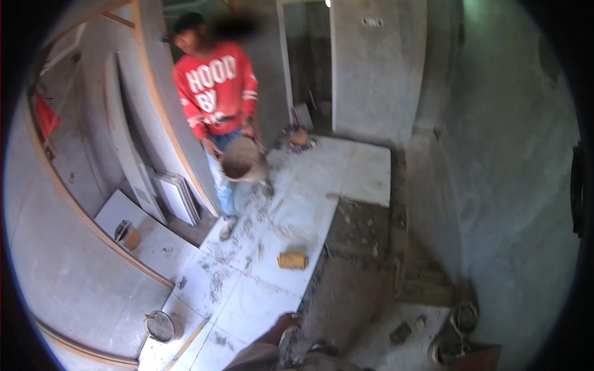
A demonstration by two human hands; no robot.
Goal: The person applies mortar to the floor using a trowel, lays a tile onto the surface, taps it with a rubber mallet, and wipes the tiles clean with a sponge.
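Neither of my hands can be made out. At the lower edge are brown clothing [255,357] and a small reddish-brown bare part of a limb [286,320], which looks like a foot by the tile edge. Beside it is a blurred grey shape [291,345] that I cannot name. Ahead, a yellow block-like thing [292,260] lies on the white floor tiles [266,297]. Past it, a person in a red sweater [216,83] stands on the tiles, holding a dirty bucket [243,159] tilted in both hands.
A grey-filled bucket [162,326] and a wooden strip [189,341] are at the lower left. Another bucket [127,235] stands farther back near leaning panels [176,195]. Rough, untiled ground [349,281] borders the tiles. Containers [455,346] sit by the right wall [507,185].
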